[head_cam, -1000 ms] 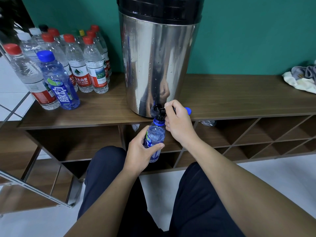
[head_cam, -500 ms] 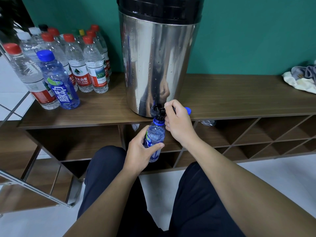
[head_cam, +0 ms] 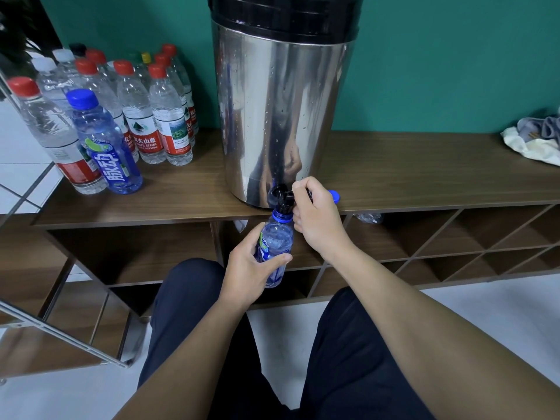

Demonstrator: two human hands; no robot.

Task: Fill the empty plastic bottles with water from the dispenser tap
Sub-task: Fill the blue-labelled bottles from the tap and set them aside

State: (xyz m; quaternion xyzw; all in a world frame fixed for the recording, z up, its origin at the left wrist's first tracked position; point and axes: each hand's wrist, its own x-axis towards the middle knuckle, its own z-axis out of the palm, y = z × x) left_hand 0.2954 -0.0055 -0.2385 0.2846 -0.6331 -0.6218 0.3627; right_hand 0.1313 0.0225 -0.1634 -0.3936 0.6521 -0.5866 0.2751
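Under the tap, left hand around bottle.

Even, fairly bright indoor light, soft shadows under the counter, streaky reflections and glare on the steel dispenser, wide-angle bending toward the frame edges, sharp centre, slight softness on the bottles at far left
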